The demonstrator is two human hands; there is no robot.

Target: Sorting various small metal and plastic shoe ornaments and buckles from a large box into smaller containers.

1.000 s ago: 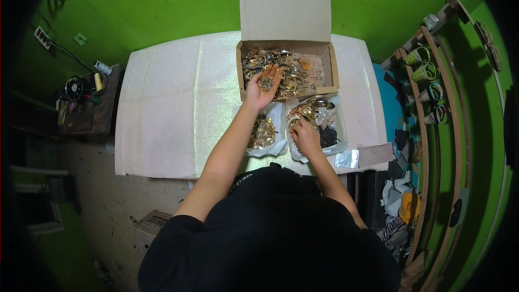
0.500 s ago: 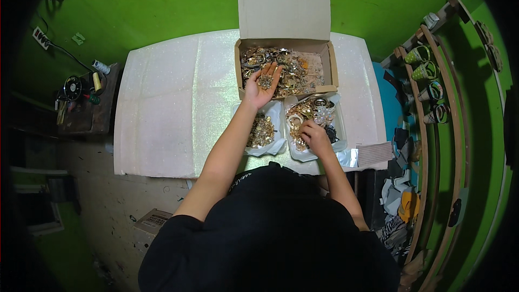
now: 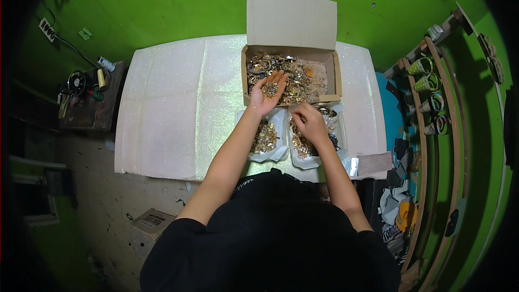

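Observation:
My left hand [image 3: 261, 103] is palm up over the near left part of an open cardboard box [image 3: 337, 75], fingers slightly curled. A small heap of shiny metal pieces [image 3: 270, 90] rests in its palm. My right hand [image 3: 312, 123] hovers above the far part of the right plastic tub [image 3: 306, 164], fingers pinched together; whatever is between them is too small to make out. Gold and silver trinkets [image 3: 303, 146] fill that tub, partly covered by my hand. The left plastic tub [image 3: 283, 136] contains more gold-coloured pieces [image 3: 265, 138]. Mixed metal buckles and trinkets [image 3: 294, 75] fill most of the box.
A pale shimmering sheet covers the table [image 3: 162, 108]. The box's raised lid [image 3: 292, 20] stands near the green wall. Right of the tubs lies a striped flat piece [image 3: 374, 165]. A wooden rack [image 3: 424, 146] with sandals stands right; a sewing machine table [image 3: 86, 113] stands left.
My right hand has lifted from the right tub's contents and moved up and left, closer to my left hand. The left palm still carries its heap. The whole view has shifted slightly.

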